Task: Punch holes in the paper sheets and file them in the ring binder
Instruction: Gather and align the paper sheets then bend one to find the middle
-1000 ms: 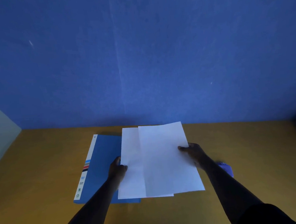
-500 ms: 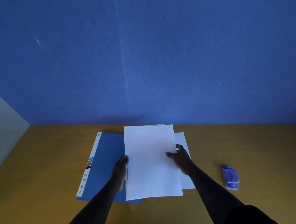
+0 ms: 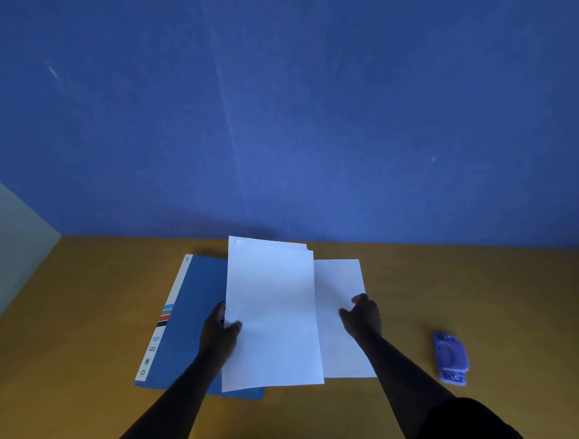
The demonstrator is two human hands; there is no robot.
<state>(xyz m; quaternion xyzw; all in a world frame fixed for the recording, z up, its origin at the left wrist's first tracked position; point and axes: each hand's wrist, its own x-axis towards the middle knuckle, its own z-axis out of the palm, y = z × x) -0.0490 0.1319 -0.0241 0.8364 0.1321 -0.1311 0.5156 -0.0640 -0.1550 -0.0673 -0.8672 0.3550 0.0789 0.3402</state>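
A closed blue ring binder (image 3: 192,320) with a white spine strip lies flat on the table. A stack of white paper sheets (image 3: 273,315) is held over the binder's right part, and my left hand (image 3: 220,330) grips its left edge with the thumb on top. A single white sheet (image 3: 336,284) sticks out to the right from under the stack. My right hand (image 3: 362,316) is on that sheet's right edge, thumb on top and fingers curled at the edge. A purple hole punch (image 3: 451,358) lies on the table, right of my right arm.
The yellow-brown table (image 3: 85,333) runs back to a blue wall (image 3: 275,118). A pale panel (image 3: 5,243) stands at the left edge. Bare table surface shows on both sides of the binder and around the punch.
My right hand left the top of the stack and moved right onto the single sheet. The stack now sits squared over the binder, held by my left hand. The view shifted left, showing the punch.
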